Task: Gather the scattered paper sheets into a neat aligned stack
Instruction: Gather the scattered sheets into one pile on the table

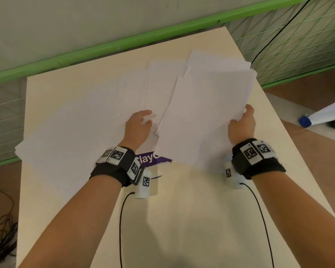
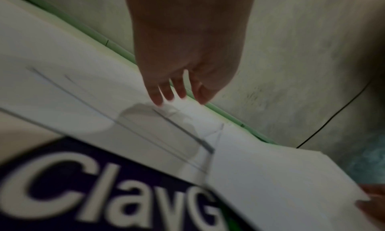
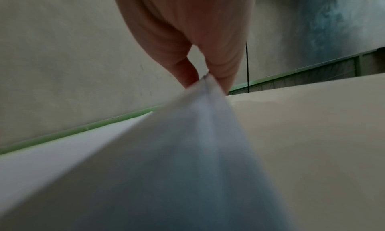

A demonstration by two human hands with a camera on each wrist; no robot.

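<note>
White paper sheets (image 1: pixel 81 128) lie fanned across the cream table (image 1: pixel 182 219), from its left edge to the far right. My right hand (image 1: pixel 241 122) pinches the right edge of a held bundle of sheets (image 1: pixel 205 113), lifted off the table; in the right wrist view the fingers (image 3: pixel 220 70) clamp the bundle (image 3: pixel 166 152). My left hand (image 1: pixel 138 124) hovers with loosely spread fingers over the overlapping sheets beside the bundle's left edge. From the left wrist its fingertips (image 2: pixel 158 99) hang just above a sheet (image 2: pixel 83 86), holding nothing.
A purple paper wrapper (image 1: pixel 153 158) with white lettering lies under the sheets near the table's middle, also close in the left wrist view (image 2: pixel 83 185). Green mesh fencing (image 1: pixel 298 45) borders the table. A white pole with a blue cap (image 1: pixel 306 120) lies on the floor at right.
</note>
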